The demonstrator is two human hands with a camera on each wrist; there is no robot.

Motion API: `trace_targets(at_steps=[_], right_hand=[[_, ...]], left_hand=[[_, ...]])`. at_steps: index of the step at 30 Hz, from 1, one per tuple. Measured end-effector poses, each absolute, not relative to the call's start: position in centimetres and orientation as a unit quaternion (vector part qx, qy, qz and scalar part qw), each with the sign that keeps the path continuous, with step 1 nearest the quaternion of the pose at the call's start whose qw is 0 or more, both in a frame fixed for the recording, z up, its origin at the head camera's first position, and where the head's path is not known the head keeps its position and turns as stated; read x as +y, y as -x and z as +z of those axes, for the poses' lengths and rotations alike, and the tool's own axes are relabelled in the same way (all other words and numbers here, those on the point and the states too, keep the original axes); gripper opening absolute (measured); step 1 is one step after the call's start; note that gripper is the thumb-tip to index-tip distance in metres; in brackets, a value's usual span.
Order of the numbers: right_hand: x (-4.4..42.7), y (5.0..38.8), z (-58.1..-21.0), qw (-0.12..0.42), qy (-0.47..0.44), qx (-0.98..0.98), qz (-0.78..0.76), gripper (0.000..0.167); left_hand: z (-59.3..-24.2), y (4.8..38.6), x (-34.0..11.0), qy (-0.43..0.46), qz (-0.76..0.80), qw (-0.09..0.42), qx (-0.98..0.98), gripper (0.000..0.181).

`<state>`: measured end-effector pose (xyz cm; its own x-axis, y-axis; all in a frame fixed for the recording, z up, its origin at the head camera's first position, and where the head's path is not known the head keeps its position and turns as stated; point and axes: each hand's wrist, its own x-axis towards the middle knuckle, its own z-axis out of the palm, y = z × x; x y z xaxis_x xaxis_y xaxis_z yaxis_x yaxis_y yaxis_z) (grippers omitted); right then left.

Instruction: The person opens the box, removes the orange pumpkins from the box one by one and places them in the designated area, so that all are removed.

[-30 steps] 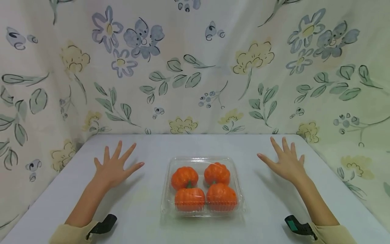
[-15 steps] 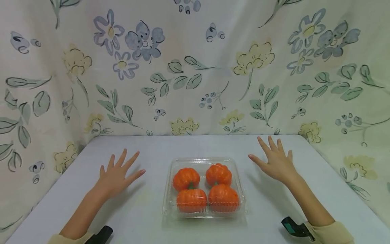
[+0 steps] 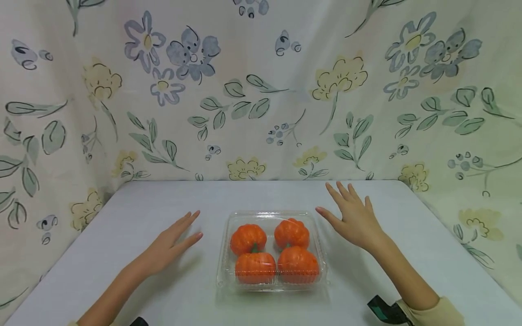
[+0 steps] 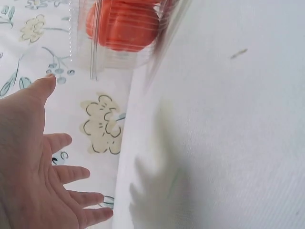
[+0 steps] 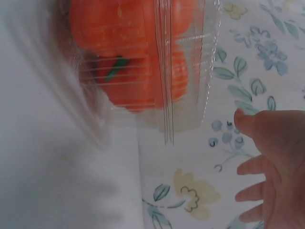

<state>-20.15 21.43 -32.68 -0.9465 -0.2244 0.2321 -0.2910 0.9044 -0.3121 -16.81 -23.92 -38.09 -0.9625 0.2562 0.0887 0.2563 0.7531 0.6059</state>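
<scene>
A clear plastic clamshell box (image 3: 267, 216) with several small orange pumpkins (image 3: 297, 265) inside sits on the white table, its lid closed. To its left, my left hand (image 3: 167, 246) is held above the table, fingers extended and touching nothing. On the other side my right hand (image 3: 356, 219) hovers to the right of the box, fingers spread and holding nothing. Both wrist views show a gap between each hand and the box wall; the left wrist view has the left hand (image 4: 38, 167) below a pumpkin (image 4: 125, 26), and a green stem (image 5: 116, 68) shows in the right wrist view.
The white table (image 3: 195, 299) runs back to a floral curtain (image 3: 261, 90) hanging along its far edge and sides. A black wrist device (image 3: 387, 311) is strapped at the right sleeve (image 3: 436, 312). Soft hand shadows fall on the tabletop.
Both hands have moved inward toward the box from either side. The left hand has turned, so its fingers look closer together. The box and pumpkins have stayed put.
</scene>
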Motion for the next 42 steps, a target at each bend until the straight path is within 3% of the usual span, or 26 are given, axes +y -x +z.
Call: trace_targets(at_steps=[7,19,31,42], right_hand=[[19.1,19.1,-32.2,0.117,-0.166,-0.965,0.167,0.074],[15.3,17.4,-32.6,0.135,-0.237,-0.948,0.165,0.072],[12.3,16.3,-32.8,0.151,-0.290,-0.930,0.169,0.067],[10.0,15.0,-33.6,0.153,-0.335,-0.915,0.162,0.065]], left_hand=[[-38.0,16.2,-22.9,0.145,-0.409,-0.011,-0.901,0.062],[-38.7,15.9,-21.5,0.106,-0.652,-0.153,-0.735,0.057],[-40.4,14.4,-21.5,0.081,-0.736,-0.224,-0.634,0.038],[-41.6,13.7,-22.0,0.132,-0.749,-0.278,-0.586,0.026]])
